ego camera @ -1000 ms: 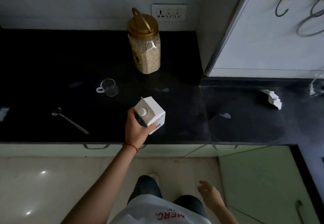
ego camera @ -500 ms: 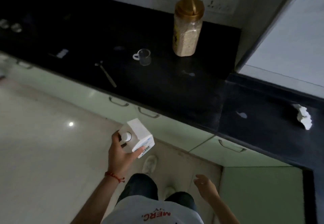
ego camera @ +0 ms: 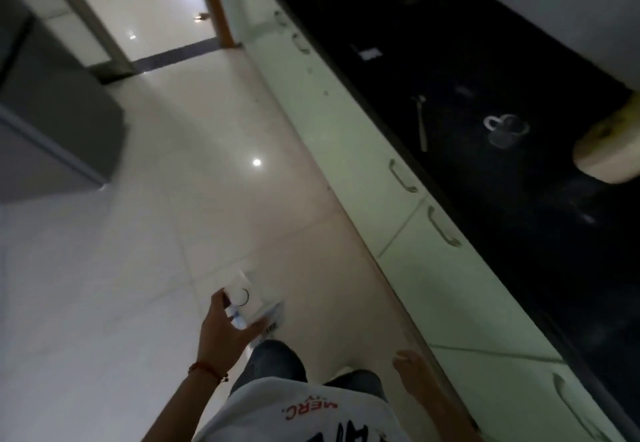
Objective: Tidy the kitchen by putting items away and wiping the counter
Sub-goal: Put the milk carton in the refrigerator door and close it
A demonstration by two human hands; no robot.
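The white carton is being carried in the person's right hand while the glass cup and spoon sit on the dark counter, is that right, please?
Not quite: the head view shows the white carton gripped in the left hand; the right hand is empty. The glass cup and spoon do sit on the dark counter.

White carton (ego camera: 250, 303) with round screw cap on its sloped top, gripped from the side, held over pale floor tiles, well apart from the black counter (ego camera: 519, 199). On that counter: clear glass mug (ego camera: 505, 130) upright, metal spoon (ego camera: 422, 123) lying flat beside it.
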